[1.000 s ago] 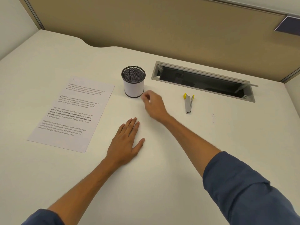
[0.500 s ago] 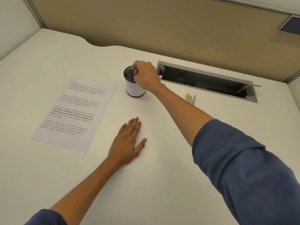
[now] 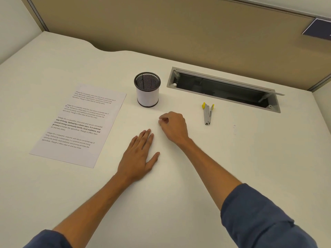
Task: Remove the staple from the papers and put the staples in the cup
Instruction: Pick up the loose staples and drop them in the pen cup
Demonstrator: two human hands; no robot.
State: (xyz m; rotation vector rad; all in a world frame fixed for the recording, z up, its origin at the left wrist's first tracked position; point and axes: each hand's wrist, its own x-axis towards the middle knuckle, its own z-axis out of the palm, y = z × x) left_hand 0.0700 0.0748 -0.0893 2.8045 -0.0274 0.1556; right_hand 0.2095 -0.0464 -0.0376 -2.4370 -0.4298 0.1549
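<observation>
Mesh cup (image 3: 147,89) stands just beyond the right hand (image 3: 172,126), whose fingertips pinch together on the desk (image 3: 197,176) (any staple is too small to see). Left hand (image 3: 138,154) lies flat, fingers straight; next comes a lift over the rim.

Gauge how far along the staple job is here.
Apparently done: papers lie flat, staple remover set aside. In hand: right hand curls its fingertips on the desk below the cup; any staple is too small to see. Left hand rests flat.
</observation>
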